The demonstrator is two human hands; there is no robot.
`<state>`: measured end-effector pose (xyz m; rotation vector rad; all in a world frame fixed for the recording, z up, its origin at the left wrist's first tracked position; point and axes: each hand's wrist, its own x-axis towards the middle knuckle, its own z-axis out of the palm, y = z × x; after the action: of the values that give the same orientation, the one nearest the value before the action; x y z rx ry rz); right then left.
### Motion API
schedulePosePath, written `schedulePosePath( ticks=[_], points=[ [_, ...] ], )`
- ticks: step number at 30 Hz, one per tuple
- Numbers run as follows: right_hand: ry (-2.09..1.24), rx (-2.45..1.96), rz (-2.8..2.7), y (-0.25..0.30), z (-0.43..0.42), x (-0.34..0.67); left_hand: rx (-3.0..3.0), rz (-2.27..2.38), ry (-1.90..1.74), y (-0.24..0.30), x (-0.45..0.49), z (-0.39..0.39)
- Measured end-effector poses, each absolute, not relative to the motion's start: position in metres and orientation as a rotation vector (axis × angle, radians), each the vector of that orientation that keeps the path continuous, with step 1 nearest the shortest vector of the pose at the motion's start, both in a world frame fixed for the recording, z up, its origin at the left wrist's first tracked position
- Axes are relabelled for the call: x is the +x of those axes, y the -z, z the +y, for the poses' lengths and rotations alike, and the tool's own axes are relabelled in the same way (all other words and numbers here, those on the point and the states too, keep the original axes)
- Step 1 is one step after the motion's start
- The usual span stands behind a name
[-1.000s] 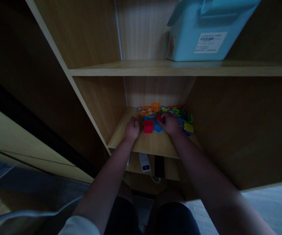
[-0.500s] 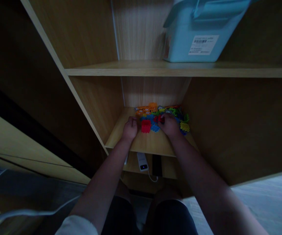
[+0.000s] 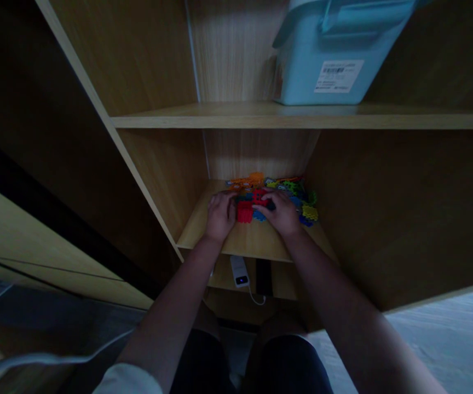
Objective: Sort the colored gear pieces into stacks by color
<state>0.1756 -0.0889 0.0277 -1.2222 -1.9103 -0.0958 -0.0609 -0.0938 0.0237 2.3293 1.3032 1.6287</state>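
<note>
No wording or number can be read. A white rectangular label (image 3: 339, 76) on the light-blue plastic bin (image 3: 302, 60), near the front edge of the upper pale-wood shelf (image 3: 220, 116), carries a barcode and blurred lines of print.

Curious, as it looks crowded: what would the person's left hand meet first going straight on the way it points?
Probably the orange, flat, plastic-looking pieces, just ahead of the left hand on the wooden shelf; depth is unclear.
</note>
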Motion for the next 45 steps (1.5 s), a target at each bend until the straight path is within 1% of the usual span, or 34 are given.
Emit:
schedulePosePath(
  ticks=[5,12,20,23,27,30,37,42,45],
  points=[
    [0.087,-1.048,-2.065,-0.032,-0.1,0.163,2.425,1.214,-1.498,-0.027,-0.058,-0.1],
    [0.071,-0.895,-2.211,-0.035,-0.105,0.153,2.461,1.26,-1.485,-0.028,-0.06,-0.101],
    [0.091,-0.944,-2.098,-0.035,-0.104,0.157,2.46,1.351,-1.507,-0.027,-0.063,-0.102],
    [0.056,-0.911,-2.099,-0.035,-0.102,0.159,2.5,1.374,-1.506,-0.026,-0.063,-0.102],
    [0.003,-0.785,-1.977,-0.033,-0.098,0.158,2.548,1.364,-1.543,-0.025,-0.064,-0.101],
    [-0.082,-0.768,-1.917,-0.03,-0.095,0.157,2.55,1.317,-1.562,-0.024,-0.063,-0.099],
    [-0.178,-0.936,-1.786,-0.014,-0.082,0.169,2.232,1.105,-1.66,-0.014,-0.063,-0.085],
    [-0.21,-0.975,-1.851,-0.009,-0.077,0.173,1.996,0.928,-1.435,0.0,-0.066,-0.07],
    [-0.218,-0.985,-1.855,-0.011,-0.079,0.171,1.948,0.876,-1.365,0.005,-0.066,-0.068]
  ],
)
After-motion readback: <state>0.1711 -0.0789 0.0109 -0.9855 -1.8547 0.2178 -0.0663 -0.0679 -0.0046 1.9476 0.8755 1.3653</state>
